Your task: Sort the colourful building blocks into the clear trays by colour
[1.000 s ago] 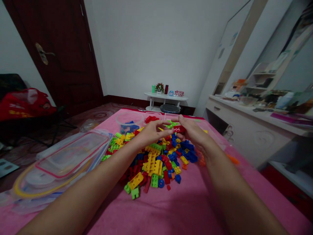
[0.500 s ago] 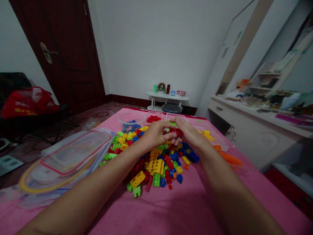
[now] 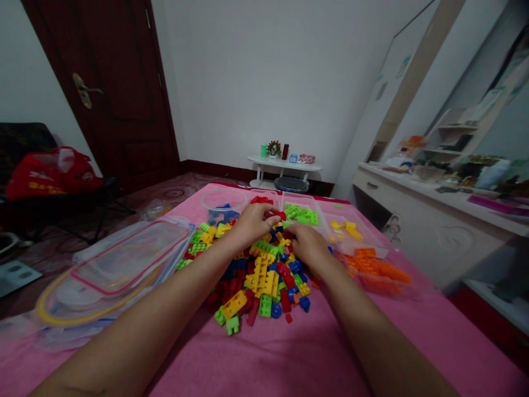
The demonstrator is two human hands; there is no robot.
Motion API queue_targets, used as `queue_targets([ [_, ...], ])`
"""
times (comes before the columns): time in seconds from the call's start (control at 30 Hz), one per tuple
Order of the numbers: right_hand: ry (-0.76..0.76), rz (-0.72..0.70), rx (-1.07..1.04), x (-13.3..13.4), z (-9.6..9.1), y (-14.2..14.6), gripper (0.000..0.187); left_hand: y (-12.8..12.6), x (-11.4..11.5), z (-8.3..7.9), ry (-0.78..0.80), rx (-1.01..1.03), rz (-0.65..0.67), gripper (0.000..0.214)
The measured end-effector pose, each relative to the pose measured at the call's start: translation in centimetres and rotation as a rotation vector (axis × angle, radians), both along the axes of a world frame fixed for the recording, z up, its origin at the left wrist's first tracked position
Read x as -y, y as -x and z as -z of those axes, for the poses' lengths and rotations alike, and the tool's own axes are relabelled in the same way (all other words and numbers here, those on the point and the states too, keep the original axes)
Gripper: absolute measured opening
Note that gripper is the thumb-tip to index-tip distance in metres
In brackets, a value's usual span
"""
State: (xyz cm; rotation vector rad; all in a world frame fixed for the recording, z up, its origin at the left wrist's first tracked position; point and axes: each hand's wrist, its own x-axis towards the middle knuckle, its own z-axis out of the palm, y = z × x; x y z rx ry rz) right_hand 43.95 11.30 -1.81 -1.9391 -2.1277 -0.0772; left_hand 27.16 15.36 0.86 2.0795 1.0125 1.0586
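Observation:
A heap of red, yellow, green and blue toy bricks [image 3: 260,275] lies on the pink cloth [image 3: 289,358]. My left hand [image 3: 251,223] hovers over the far side of the heap, its fingers pinched on a small red brick [image 3: 281,215]. My right hand [image 3: 306,246] rests palm down on the heap's right side, fingers curled into the bricks; what they grip is hidden. Beyond the heap stand clear tubs: one with blue bricks [image 3: 223,205], one with red bricks [image 3: 259,199], one with green bricks [image 3: 301,214].
Clear trays with yellow bricks [image 3: 346,229] and orange bricks [image 3: 374,267] sit to the right. Stacked clear lids [image 3: 111,270] lie at the left. A white dresser [image 3: 430,220] stands to the right, a small white table [image 3: 285,164] and a dark door [image 3: 119,94] behind.
My hands were together over the heap holding a red piece. Now they have parted: the left keeps a red brick near the red tub, the right has dropped onto the heap.

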Motion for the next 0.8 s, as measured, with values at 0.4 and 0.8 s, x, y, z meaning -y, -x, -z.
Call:
queue_targets([
  [0.4,0.068,0.109,-0.016,0.1,-1.7,-1.3,0.020,-0.5,0.3,-0.9,1.146,0.914,0.247,0.018],
  [0.8,-0.378,-0.246,-0.647,1.9,-5.7,0.9,0.023,-0.8,1.6,-1.2,1.283,0.893,0.465,0.032],
])
